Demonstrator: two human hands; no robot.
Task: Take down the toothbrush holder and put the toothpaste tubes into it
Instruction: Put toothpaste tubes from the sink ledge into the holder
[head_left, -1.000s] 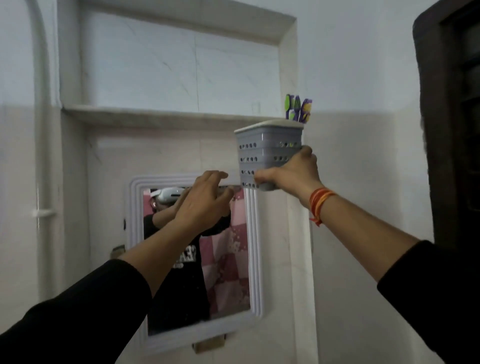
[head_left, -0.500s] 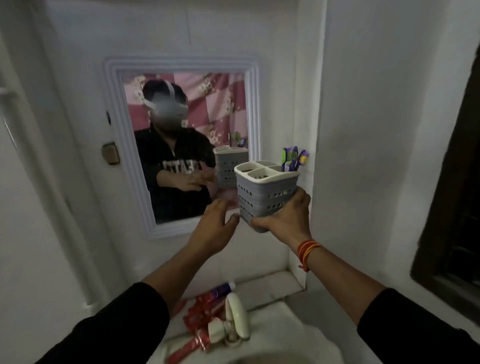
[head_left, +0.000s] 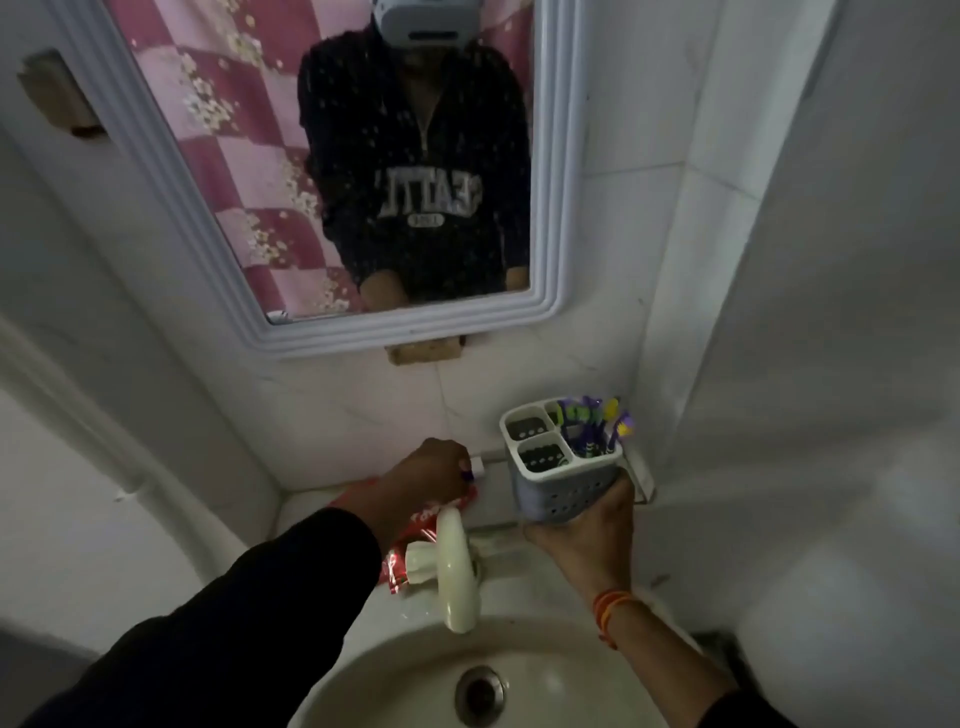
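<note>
My right hand holds the grey perforated toothbrush holder from below, upright over the ledge behind the sink. Purple and green toothbrushes stand in its right compartment; the two left compartments show nothing inside. My left hand is closed around a toothpaste tube whose white cap sticks out toward the holder. A red toothpaste tube lies on the ledge under that hand, partly hidden by the tap.
A cream tap rises in front of the red tube. The white sink basin with its drain lies below. A white-framed mirror hangs above, and a wall closes in on the right.
The view has dropped to the sink. My right hand brought the holder down to ledge height. My left hand went down to the ledge and closed on a toothpaste tube.
</note>
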